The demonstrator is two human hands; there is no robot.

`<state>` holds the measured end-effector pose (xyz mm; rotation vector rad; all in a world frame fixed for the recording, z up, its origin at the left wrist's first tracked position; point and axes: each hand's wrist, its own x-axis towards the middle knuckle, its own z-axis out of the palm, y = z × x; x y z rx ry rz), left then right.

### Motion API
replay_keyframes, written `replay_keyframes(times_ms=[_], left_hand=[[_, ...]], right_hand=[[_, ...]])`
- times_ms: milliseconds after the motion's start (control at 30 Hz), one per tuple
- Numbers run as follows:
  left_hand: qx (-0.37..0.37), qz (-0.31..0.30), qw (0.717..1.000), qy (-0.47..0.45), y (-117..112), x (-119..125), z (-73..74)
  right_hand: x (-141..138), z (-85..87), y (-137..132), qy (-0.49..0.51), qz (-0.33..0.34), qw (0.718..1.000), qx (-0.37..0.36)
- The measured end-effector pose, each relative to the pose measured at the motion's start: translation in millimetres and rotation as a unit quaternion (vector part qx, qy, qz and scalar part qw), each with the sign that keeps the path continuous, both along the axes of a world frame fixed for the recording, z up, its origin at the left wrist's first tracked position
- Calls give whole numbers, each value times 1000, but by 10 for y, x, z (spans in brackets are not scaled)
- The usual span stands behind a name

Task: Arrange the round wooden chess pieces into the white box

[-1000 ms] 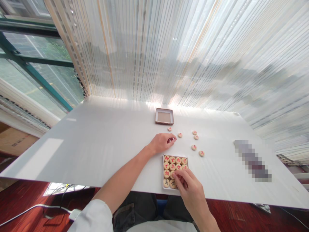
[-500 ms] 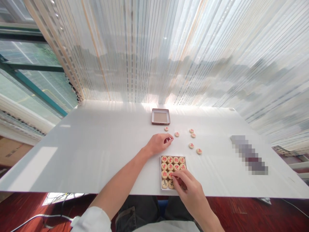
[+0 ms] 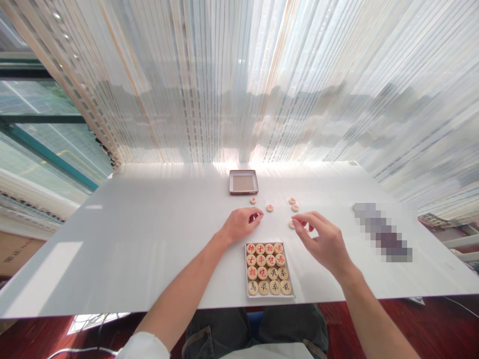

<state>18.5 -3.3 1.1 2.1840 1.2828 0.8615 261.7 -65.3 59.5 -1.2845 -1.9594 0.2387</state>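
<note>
My left hand [image 3: 244,223] rests on the white table with thumb and fingers curled together; nothing shows between the tips. My right hand [image 3: 325,238] is over the table to the right, thumb and forefinger slightly apart at the edge of a round wooden Chinese chess piece [image 3: 291,225]. Another red-marked piece [image 3: 306,231] is partly hidden behind these fingers. Nearest me, a shallow open box [image 3: 246,279] holds rows of pieces, face up, with red or black characters. Beyond my left fingertips lies a loose red piece [image 3: 270,208].
An open, shallow box lid [image 3: 243,193] lies at the back of the table [image 3: 149,224]. In front of it is one piece [image 3: 253,200]. Two more, an upper piece [image 3: 292,201] and a lower piece [image 3: 295,208], lie further right. A pixelated object [image 3: 383,233] is at the right.
My right hand has left the box and moved forward and right to the loose pieces. Black-marked pieces at the box's lower right now show. My left hand has stayed put.
</note>
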Motion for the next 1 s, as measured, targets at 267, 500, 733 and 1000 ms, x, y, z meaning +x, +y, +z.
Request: replay_keyframes(times_ms=[267, 500, 733, 1000], left_hand=[[70, 45, 996, -21, 104, -71, -44], [133, 52, 990, -6, 186, -90, -94], [128, 36, 991, 4, 174, -68, -83], [124, 48, 991, 1, 181, -88, -91]], right_hand=[[-131, -137, 981, -68, 100, 991, -49], [-162, -418, 1022, -106, 121, 986, -54], [42, -418, 1042, -77, 96, 990, -70], [63, -362, 994, -69, 93, 991, -65]])
